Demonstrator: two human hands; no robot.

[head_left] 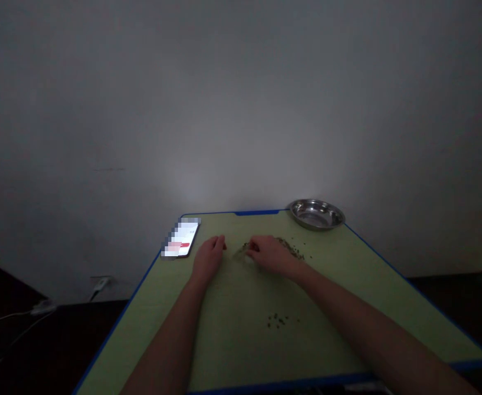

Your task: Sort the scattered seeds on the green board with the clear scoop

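My left hand [208,257] rests on the green table top, left of centre, its fingers curled inward. What those fingers hold, if anything, is hidden. To its right, my right hand [269,251] is closed in a pinch low over the table, with a pale, blurred patch by its fingertips. I cannot make out what is in the pinch. Small dark seed-like pieces [292,249] lie in a loose heap beside and behind the right hand, partly covered by it. A smaller scatter of similar pieces [277,320] lies nearer to me, between my forearms.
A shiny metal bowl [315,215] stands at the table's back right corner. At the left edge lies a phone [182,237] with a lit screen. The green table [233,340] has a blue rim and meets a grey wall [241,109]. Cables [31,315] run along the floor at left.
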